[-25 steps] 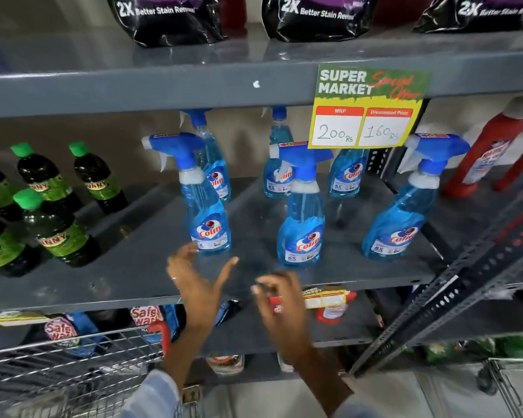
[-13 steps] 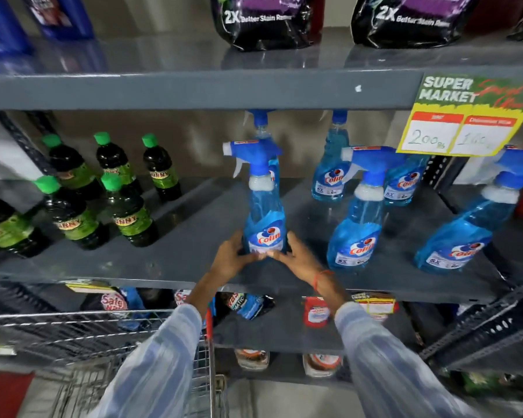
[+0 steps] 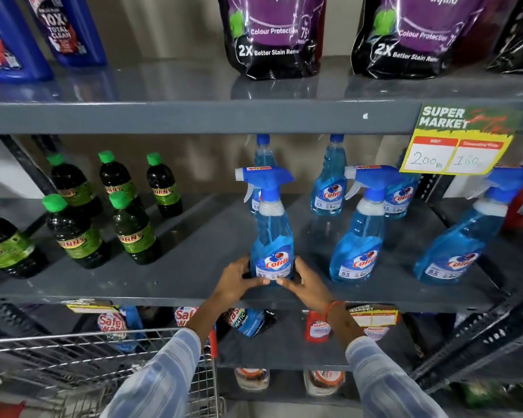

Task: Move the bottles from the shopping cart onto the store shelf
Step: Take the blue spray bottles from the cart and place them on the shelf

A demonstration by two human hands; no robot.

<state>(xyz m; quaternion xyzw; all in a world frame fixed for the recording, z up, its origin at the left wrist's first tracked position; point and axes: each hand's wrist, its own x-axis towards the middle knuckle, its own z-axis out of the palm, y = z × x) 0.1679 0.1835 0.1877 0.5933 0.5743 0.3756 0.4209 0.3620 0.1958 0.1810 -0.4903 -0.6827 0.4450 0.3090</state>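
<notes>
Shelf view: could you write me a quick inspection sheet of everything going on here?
Surface: grey metal shelf, bare patch left of centre.
Job's things: blue spray bottle upright near the front edge; two more spray bottles beside it, others behind.
Clutter: green-capped dark bottles on the left; price sign hangs from the shelf above; purple pouches on top.
Grippers: left hand and right hand cup the bottle's base, fingers on either side.
Cables: nothing seen.
Surroundings: wire shopping cart lower left; more goods on lower shelves.
</notes>
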